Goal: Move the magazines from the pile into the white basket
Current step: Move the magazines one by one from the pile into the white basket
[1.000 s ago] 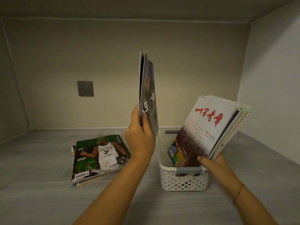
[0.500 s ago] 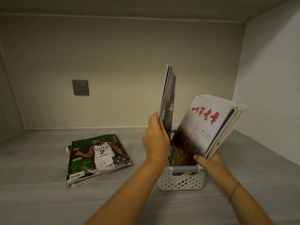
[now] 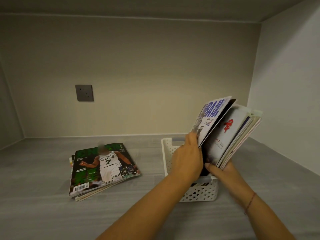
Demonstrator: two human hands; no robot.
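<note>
Head view. The white basket (image 3: 199, 194) stands on the grey worktop (image 3: 34, 196) at about 4 o'clock of the field. The pile (image 3: 103, 168), topped by a green Celtics cover, lies at about 8 o'clock, well apart from the basket. A wall socket (image 3: 84, 93) sits at 10 o'clock.

The left hand (image 3: 187, 160) has its grip pinched on the lower edge of the NBA magazine (image 3: 210, 118). The right hand (image 3: 223, 172) has its grip curled round the foot of the leaning stack (image 3: 230, 135), which is already in the basket and tilts toward 1 o'clock.

Change: one second ago the NBA magazine was held high and edge-on, between pile and basket. It has since been carried toward 3 o'clock, lowered, and tipped to lie against the front of the leaning stack, cover outward. Its lower edge is hidden behind the left hand, so it cannot be told whether it is seated on the basket floor. The pile has not altered.

Meaning: this transfer is judged nearly complete; only seating and release appear to remain. Several magazines still lie in the pile, so the task is partly done.
</note>
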